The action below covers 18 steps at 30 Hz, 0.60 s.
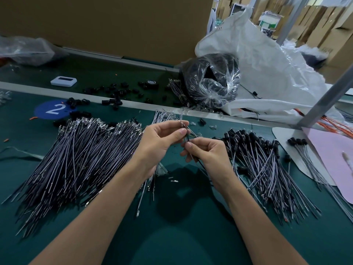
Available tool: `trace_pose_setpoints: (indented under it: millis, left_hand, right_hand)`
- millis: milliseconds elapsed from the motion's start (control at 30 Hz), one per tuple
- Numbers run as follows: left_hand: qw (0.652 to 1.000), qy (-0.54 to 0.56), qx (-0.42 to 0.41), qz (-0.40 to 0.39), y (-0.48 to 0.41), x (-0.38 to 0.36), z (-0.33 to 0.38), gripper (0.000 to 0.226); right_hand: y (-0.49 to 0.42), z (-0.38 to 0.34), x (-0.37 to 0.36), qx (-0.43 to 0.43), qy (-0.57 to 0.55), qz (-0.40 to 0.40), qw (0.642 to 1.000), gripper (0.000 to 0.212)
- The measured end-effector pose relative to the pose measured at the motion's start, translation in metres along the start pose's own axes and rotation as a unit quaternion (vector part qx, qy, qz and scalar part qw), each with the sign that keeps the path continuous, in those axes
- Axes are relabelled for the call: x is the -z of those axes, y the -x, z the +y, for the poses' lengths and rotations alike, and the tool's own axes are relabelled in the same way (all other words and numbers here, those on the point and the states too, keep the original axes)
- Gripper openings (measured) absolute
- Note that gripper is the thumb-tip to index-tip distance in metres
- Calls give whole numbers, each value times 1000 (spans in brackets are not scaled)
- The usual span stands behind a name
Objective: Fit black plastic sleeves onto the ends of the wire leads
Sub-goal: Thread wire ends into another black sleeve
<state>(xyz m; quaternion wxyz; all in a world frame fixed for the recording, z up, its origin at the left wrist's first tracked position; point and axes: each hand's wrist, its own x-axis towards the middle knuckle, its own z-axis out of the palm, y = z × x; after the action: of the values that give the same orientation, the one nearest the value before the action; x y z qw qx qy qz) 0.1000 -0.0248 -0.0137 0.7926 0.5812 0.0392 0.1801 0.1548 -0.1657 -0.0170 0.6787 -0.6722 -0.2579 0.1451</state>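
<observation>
My left hand (162, 140) and my right hand (206, 152) meet above the green mat and pinch one thin wire lead (191, 133) between their fingertips. The left fingers grip its upper end, where a small dark piece shows; I cannot tell if it is a sleeve. The right hand holds the lead lower down. A big heap of bare grey leads (80, 155) lies at the left. A pile of leads with black sleeves (267, 159) on their ends lies at the right. Loose black sleeves (114, 92) are scattered behind.
A clear bag of black parts (212, 81) and a large white sack (267, 73) stand at the back right. A white device (64, 81) lies at the back left. A pink sheet (332, 155), a metal post (324, 104) and orange wires (336, 121) are at the right.
</observation>
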Motion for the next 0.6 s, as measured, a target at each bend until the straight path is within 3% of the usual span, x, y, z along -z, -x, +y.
trace_pose_setpoints:
  millis: [133, 400, 600]
  left_hand:
    - [1000, -28, -7, 1, 2, -4, -2, 18]
    - [997, 47, -10, 60, 1, -4, 1, 26]
    - [994, 94, 8, 49, 1, -3, 1, 22]
  right_hand:
    - [0, 0, -1, 14, -10, 23, 1000, 11]
    - [0, 2, -5, 5, -11, 29, 999, 9]
    - [0, 3, -5, 26, -3, 35, 999, 12]
